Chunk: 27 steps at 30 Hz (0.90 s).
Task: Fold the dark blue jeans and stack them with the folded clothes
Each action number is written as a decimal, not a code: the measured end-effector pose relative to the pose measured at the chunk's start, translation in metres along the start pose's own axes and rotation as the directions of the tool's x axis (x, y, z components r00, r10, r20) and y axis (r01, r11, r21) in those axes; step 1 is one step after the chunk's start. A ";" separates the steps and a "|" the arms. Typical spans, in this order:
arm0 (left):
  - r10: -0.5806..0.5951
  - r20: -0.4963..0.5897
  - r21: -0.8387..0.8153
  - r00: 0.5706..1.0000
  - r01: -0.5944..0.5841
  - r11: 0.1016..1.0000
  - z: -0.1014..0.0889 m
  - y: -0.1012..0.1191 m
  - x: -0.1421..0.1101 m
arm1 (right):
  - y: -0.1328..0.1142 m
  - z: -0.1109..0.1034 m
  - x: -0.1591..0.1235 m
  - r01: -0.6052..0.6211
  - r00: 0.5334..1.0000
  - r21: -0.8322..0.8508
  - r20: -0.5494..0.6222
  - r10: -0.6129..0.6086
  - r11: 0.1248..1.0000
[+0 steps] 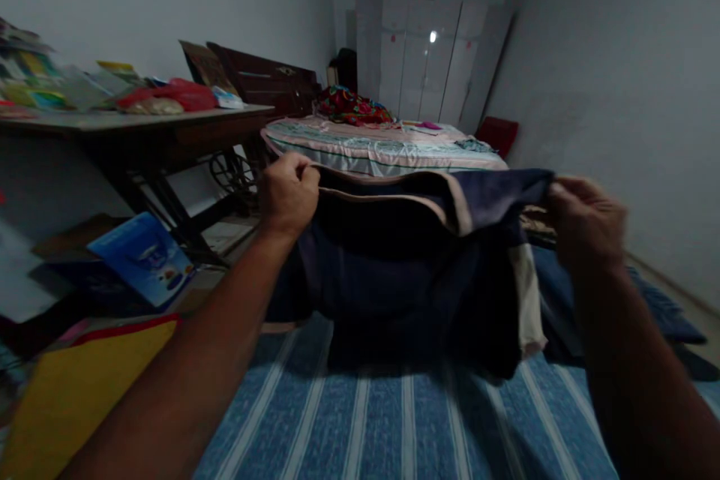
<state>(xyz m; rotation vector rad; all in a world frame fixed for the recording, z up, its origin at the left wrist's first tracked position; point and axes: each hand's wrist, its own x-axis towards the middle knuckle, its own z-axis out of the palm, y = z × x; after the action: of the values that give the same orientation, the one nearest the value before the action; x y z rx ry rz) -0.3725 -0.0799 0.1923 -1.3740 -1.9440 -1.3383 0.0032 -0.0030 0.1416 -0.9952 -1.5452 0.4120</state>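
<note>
A dark navy garment with light tan edging [388, 277] hangs stretched between my two hands above a blue striped bedsheet [382, 420]. At its upper left corner, my left hand [289, 195] is closed on the edged border. My right hand [588, 221], a little blurred, pinches the upper right corner. Between the hands the tan edging sags in a curve, and a pale patch shows low on the garment's right side. Its lower part hangs down close to the sheet; whether it touches cannot be made out. Shadow hides much of the cloth.
Dark folded clothes [664, 307] lie at the right. On the left stand a cluttered table [169, 118], a blue box [143, 259] and something yellow with red edging [95, 382]. Behind are another bed [382, 154] and a white wardrobe [421, 60].
</note>
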 end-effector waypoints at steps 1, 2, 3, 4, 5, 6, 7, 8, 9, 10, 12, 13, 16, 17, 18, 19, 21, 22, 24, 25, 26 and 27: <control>-0.053 0.088 0.069 0.995 0.047 0.997 0.012 -0.012 -0.005 | 0.008 0.014 -0.005 -0.104 0.993 0.033 0.057 0.102 0.994; -0.090 0.200 0.119 0.976 0.067 0.991 0.022 -0.025 -0.011 | 0.018 0.027 -0.011 -0.212 0.968 0.029 0.144 0.206 0.977; -0.124 0.321 0.157 0.939 0.077 0.985 0.032 -0.038 -0.020 | 0.029 0.038 -0.019 -0.288 0.930 -0.059 0.221 0.294 0.956; -0.151 0.420 0.183 0.895 0.079 0.980 0.039 -0.050 -0.029 | 0.040 0.048 -0.029 -0.312 0.887 -0.189 0.292 0.357 0.931; -0.168 0.506 0.207 0.846 0.070 0.976 0.044 -0.062 -0.040 | 0.051 0.055 -0.040 -0.296 0.857 -0.331 0.322 0.402 0.896; -0.173 0.581 0.231 0.795 0.043 0.972 0.047 -0.073 -0.050 | 0.062 0.059 -0.052 -0.257 0.828 -0.458 0.349 0.438 0.851; -0.151 0.644 0.240 0.749 -0.010 0.971 0.047 -0.082 -0.060 | 0.072 0.062 -0.065 -0.209 0.804 -0.554 0.371 0.464 0.806; -0.135 0.692 0.254 0.709 -0.064 0.965 0.047 -0.091 -0.069 | 0.080 0.063 -0.077 -0.162 0.784 -0.626 0.388 0.485 0.763; -0.132 0.724 0.277 0.677 -0.111 0.954 0.044 -0.099 -0.077 | 0.086 0.063 -0.088 -0.119 0.766 -0.677 0.403 0.501 0.726; -0.142 0.742 0.307 0.655 -0.144 0.941 0.041 -0.106 -0.084 | 0.091 0.063 -0.098 -0.083 0.752 -0.713 0.413 0.513 0.696; -0.197 0.757 0.380 0.623 -0.176 0.908 0.035 -0.118 -0.096 | 0.096 0.062 -0.114 -0.027 0.735 -0.759 0.426 0.528 0.651; -0.229 0.762 0.413 0.606 -0.182 0.892 0.032 -0.122 -0.101 | 0.097 0.062 -0.119 -0.002 0.731 -0.774 0.431 0.529 0.633; -0.261 0.785 0.434 0.562 -0.198 0.879 0.027 -0.128 -0.117 | 0.096 0.065 -0.130 0.053 0.735 -0.795 0.441 0.515 0.605; -0.253 0.793 0.421 0.555 -0.199 0.885 0.027 -0.128 -0.122 | 0.095 0.066 -0.133 0.062 0.746 -0.795 0.438 0.501 0.603; -0.239 0.799 0.404 0.552 -0.197 0.894 0.028 -0.127 -0.127 | 0.093 0.067 -0.135 0.069 0.759 -0.793 0.435 0.484 0.605; -0.225 0.803 0.384 0.552 -0.190 0.903 0.028 -0.127 -0.132 | 0.092 0.068 -0.136 0.076 0.775 -0.789 0.431 0.462 0.609; -0.206 0.806 0.349 0.555 -0.165 0.922 0.029 -0.129 -0.135 | 0.089 0.071 -0.141 0.102 0.807 -0.776 0.431 0.405 0.623; -0.200 0.805 0.333 0.559 -0.146 0.931 0.029 -0.133 -0.134 | 0.088 0.072 -0.143 0.119 0.816 -0.768 0.437 0.379 0.629; -0.208 0.793 0.317 0.573 -0.096 0.944 0.023 -0.149 -0.126 | 0.086 0.076 -0.150 0.155 0.823 -0.758 0.454 0.341 0.634; -0.231 0.767 0.321 0.598 -0.046 0.946 0.018 -0.161 -0.120 | 0.085 0.078 -0.154 0.180 0.821 -0.752 0.470 0.324 0.634; -0.263 0.738 0.335 0.621 0.001 0.942 0.011 -0.176 -0.113 | 0.084 0.081 -0.158 0.213 0.814 -0.747 0.492 0.308 0.630; -0.329 0.643 0.342 0.691 0.125 0.931 0.002 -0.193 -0.106 | 0.084 0.083 -0.162 0.251 0.806 -0.745 0.515 0.292 0.618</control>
<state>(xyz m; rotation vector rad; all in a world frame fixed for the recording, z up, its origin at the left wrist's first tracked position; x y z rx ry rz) -0.4963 -0.1408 0.0207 -1.6795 -2.7466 -0.5992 -0.0535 -0.0578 -0.0426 -1.6847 -2.4069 -0.0016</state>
